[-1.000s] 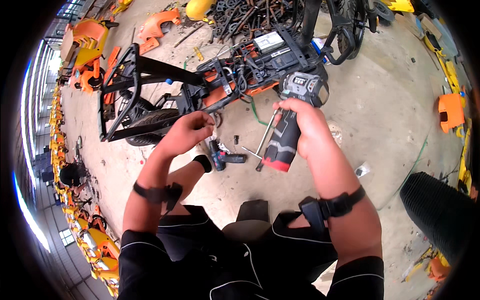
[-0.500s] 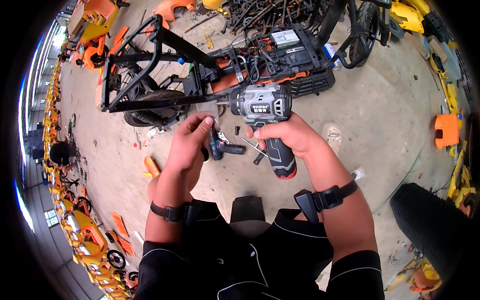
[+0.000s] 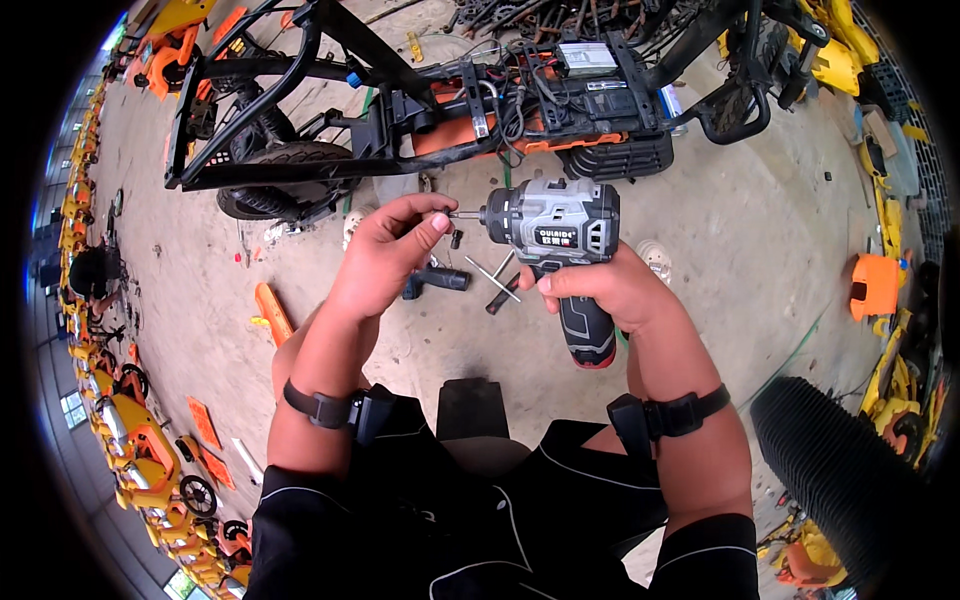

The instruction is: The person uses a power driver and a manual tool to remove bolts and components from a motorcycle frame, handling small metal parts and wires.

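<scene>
My right hand (image 3: 605,290) wraps round the black handle of a grey and black cordless drill (image 3: 555,225), held level with its nose pointing left. From its chuck a thin metal driver bit (image 3: 468,214) sticks out. My left hand (image 3: 385,250) pinches at the tip of that bit with thumb and forefinger; whether a small part is also between them is hidden. Below, on the floor, another dark power drill (image 3: 440,279) lies partly behind my left hand. Near it are a crossed metal rod (image 3: 490,277), a dark-handled tool (image 3: 503,296) and a small black socket-like piece (image 3: 457,240).
A black vehicle frame (image 3: 270,180) with a wheel, wiring and a battery-like box stands ahead. Black metal parts are heaped (image 3: 540,18) behind it. Yellow and orange vehicles (image 3: 140,440) line the left. A ribbed black stack (image 3: 830,470) stands at right, near an orange panel (image 3: 873,285).
My left fingertips have come up to the bit's tip, where before they were apart from it. The drill has shifted right and slightly down. The vehicle frame sits higher in view.
</scene>
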Motion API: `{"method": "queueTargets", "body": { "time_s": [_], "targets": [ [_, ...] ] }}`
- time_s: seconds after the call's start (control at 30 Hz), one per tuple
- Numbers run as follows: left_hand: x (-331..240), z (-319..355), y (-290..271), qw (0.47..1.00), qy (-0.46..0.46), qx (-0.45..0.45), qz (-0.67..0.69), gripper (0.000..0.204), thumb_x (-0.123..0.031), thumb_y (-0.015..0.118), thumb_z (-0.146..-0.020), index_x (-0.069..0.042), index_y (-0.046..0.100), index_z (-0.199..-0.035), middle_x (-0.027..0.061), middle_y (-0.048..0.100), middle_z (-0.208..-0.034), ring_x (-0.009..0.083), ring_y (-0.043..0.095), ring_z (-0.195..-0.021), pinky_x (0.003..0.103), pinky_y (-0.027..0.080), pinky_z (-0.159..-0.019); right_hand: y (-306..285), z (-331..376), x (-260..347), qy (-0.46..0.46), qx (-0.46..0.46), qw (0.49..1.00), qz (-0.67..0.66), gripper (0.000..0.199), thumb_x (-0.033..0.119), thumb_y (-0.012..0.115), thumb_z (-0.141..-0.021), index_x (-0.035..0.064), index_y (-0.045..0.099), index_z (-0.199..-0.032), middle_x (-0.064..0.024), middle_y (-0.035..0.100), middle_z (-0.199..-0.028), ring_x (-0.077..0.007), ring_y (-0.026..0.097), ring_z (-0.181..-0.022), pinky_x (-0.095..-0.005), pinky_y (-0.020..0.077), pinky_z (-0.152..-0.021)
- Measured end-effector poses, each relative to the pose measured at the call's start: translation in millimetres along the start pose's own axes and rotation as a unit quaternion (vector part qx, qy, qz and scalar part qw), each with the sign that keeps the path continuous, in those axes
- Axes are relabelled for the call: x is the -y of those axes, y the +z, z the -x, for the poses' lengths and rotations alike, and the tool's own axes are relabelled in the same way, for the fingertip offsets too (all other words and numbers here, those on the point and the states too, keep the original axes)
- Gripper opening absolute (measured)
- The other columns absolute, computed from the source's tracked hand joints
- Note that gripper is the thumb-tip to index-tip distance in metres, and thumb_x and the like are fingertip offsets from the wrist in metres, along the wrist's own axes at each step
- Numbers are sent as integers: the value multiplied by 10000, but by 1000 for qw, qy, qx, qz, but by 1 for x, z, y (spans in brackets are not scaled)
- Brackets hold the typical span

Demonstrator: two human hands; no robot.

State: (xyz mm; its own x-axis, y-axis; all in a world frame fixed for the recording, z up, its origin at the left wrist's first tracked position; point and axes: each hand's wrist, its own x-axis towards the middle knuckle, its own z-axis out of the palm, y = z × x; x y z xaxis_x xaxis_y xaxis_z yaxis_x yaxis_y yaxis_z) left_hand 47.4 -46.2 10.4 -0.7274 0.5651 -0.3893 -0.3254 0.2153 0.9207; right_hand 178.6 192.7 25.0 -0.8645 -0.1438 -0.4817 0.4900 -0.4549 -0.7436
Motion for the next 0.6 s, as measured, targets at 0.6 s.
{"method": "queueTargets", "body": {
  "time_s": [0.6],
  "targets": [
    [10, -24, 6, 994, -5, -4, 106, 268, -201, 661, -993, -21, 662, -1192, 21, 671, -912, 43, 456, -670, 209, 382, -592, -7, -20, 6, -5, 17, 999, -36, 307, 54, 677, -759, -11, 671, -1060, -91, 706, -888, -158, 614, -653, -315, 507, -643]
  ]
}}
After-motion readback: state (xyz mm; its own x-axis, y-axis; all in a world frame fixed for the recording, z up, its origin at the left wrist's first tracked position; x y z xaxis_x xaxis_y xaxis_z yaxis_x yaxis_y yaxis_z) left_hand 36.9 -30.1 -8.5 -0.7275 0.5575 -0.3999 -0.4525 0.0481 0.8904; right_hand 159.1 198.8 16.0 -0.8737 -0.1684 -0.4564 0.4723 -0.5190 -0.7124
